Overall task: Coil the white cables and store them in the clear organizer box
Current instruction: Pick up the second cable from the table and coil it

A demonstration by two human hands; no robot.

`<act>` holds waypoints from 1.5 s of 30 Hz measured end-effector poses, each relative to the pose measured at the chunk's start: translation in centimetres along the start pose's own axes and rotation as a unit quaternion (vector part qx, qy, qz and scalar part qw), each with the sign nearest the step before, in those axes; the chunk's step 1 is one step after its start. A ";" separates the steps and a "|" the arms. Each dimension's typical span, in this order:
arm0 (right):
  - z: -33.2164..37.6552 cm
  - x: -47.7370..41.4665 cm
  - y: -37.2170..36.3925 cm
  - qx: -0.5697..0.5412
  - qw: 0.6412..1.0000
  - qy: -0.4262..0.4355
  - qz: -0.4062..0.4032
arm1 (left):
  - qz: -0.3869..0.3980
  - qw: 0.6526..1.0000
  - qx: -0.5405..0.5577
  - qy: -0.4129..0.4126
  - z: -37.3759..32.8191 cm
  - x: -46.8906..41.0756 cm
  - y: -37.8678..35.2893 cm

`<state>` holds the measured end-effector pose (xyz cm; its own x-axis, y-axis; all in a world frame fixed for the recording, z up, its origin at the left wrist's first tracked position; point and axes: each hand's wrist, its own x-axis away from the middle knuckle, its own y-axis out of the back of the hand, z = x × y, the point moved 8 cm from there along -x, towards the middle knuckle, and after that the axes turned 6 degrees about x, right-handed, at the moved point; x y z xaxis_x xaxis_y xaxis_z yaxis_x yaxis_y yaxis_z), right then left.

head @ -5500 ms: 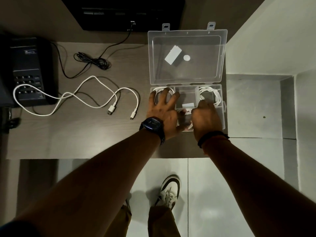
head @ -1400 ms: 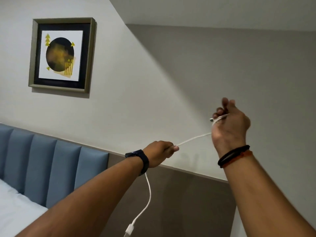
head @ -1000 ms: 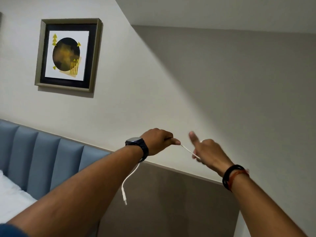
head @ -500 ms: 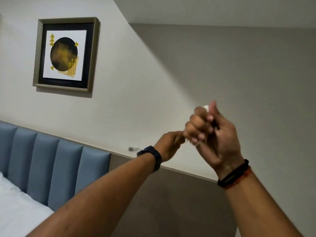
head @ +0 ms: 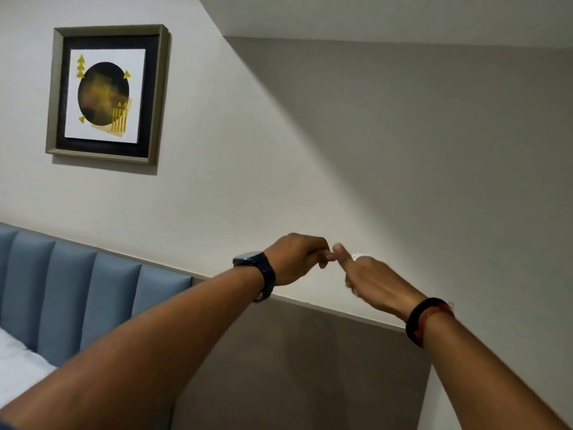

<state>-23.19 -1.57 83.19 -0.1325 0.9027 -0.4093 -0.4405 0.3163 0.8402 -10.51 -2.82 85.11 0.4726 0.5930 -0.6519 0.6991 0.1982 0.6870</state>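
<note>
**Winding the cable at arm's length, box out of sight**

Both hands meet in mid-air before the wall. The left hand [head: 294, 259] is curled shut, fingertips pinched against the right hand [head: 369, 280], whose fingers are pressed together and extended. A small white loop of cable [head: 361, 256] shows on top of the right hand's fingers; the rest is hidden, so its long axis and which way its ends point cannot be told. The step in hand looks like winding turns around the right fingers. To do it well: keep light tension from the left pinch, lay turns side by side, hold the fingers steady. The organizer box is not in view.
</note>
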 end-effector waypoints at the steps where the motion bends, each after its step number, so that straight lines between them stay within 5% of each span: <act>1: 0.2 0.4 -1.4 -0.066 0.994 0.000 0.085 | -0.008 1.000 -0.003 -0.012 0.0 0.0 0.5; 3: 1.5 1.4 -2.6 -0.268 0.940 0.020 0.209 | -0.053 0.998 0.020 -0.038 -0.1 0.1 1.7; 6: 3.5 2.2 -1.6 -0.522 0.806 0.070 0.271 | -0.129 0.986 0.082 -0.059 -0.3 0.3 2.7; 9: 5.8 2.8 -0.7 -0.619 0.712 0.127 0.307 | -0.161 0.976 0.135 -0.060 -0.9 0.2 2.2; 11: 6.8 2.9 0.1 -0.644 0.684 0.158 0.305 | -0.163 0.970 0.177 -0.039 -1.0 0.0 1.5; 18: 5.2 2.2 3.0 -0.661 0.712 0.157 0.178 | -0.121 0.947 0.296 0.033 -1.0 -0.2 0.1; 24: 5.8 2.3 2.9 -0.693 0.665 0.196 0.199 | -0.108 0.909 0.397 0.067 -1.3 -0.3 -1.3; 36: 3.5 1.4 2.0 -0.684 0.689 0.155 0.183 | -0.079 0.853 0.508 0.093 -1.6 0.1 -2.0; 45: 2.7 1.2 1.2 -0.672 0.702 0.142 0.190 | -0.072 0.922 0.376 0.066 -1.9 -0.1 -2.0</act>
<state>-21.47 0.73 84.70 -0.5543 0.6924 -0.4618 -0.7397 -0.6642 -0.1080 -12.94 -1.84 84.46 0.3119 0.7022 -0.6401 0.9469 -0.2854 0.1483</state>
